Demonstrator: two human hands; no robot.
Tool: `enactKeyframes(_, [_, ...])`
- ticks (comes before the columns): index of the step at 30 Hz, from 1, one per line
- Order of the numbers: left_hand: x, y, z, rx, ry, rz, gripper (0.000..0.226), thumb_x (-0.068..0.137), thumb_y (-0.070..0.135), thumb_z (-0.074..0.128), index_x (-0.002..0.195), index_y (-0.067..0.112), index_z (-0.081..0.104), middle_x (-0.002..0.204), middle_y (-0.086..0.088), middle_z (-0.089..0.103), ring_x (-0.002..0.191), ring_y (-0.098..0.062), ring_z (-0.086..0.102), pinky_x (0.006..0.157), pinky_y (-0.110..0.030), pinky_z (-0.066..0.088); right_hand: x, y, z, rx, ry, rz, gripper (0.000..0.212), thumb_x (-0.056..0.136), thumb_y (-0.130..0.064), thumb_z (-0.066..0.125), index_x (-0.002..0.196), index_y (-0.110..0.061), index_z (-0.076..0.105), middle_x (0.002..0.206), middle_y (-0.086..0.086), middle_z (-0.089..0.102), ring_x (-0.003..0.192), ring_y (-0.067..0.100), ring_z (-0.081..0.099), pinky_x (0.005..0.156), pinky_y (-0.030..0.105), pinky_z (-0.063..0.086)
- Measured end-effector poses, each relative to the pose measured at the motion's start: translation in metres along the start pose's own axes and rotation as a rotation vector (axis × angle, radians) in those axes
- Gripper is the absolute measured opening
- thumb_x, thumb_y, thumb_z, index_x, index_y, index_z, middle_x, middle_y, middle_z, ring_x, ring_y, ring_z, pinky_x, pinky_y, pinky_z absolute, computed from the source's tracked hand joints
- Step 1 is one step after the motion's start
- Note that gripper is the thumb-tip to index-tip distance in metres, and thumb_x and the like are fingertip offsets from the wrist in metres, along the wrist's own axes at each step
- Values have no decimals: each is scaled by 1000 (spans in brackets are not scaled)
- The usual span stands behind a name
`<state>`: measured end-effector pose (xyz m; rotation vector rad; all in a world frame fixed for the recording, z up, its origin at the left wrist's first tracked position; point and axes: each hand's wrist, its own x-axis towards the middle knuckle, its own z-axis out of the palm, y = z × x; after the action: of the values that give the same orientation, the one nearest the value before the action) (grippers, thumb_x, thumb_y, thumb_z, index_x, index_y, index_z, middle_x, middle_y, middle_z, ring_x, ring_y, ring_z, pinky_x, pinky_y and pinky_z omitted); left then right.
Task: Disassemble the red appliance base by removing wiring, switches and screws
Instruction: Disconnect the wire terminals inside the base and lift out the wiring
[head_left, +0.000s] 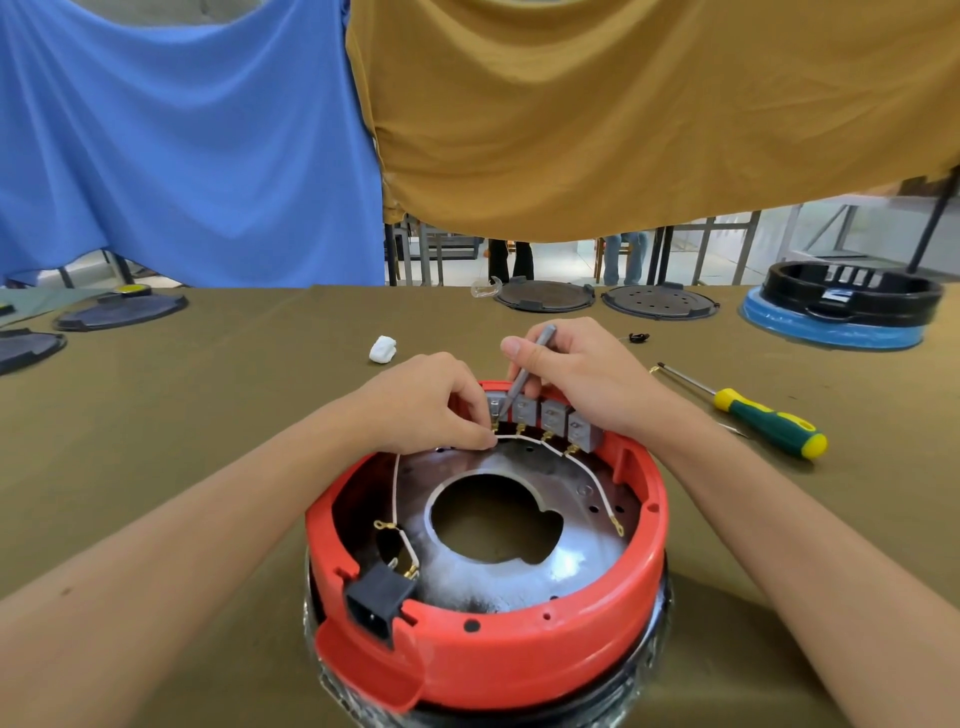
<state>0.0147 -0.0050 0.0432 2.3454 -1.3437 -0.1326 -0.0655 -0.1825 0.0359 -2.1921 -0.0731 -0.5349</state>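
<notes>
blue cloth (182, 145) | ochre cloth (623, 114) | white wad (383, 348) | black ring (852, 291)

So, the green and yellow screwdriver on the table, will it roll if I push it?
Probably a little. The screwdriver lies flat on soft cloth, which should slow it, and its handle looks ridged rather than smoothly round. It looks stiff and handle-heavy, so lifted by the shaft it would likely tip.

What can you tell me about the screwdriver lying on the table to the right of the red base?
The screwdriver lies flat on the olive-brown cloth of the table, right of the red base, and neither hand touches it. Its thin bare metal shaft points up and left, toward the far side of the table. The chunky handle is dark green with yellow bands and a yellow end cap, and looks like plastic or rubber. The tip is too small to make out.
</notes>
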Motion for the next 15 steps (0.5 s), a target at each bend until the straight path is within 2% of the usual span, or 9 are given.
enactKeyframes(8, [-1,1,0,-18,2,3,8,81,27,76,73,25,78,88,7,69,82,-4,62,75,-20,46,-6,1,0,-59,46,-77,32,97,-43,59,77,-19,66,72,1,72,70,16,69,78,43,56])
enactKeyframes(12, [-1,0,0,-17,3,6,9,81,27,77,73,24,78,90,7,69,83,-3,61,75,-18,46,-6,0,0,-68,43,-74,33,97,-43,59,78,-17,66,72,2,72,71,17,69,79,44,55])
enactKeyframes(15, [0,0,0,-17,3,8,9,81,27,76,73,24,78,89,7,69,83,-4,61,75,-18,46,-5,-1,0,-53,31,-69,33,98,-40,58,76,-17,65,70,2,71,70,16,69,78,40,55])
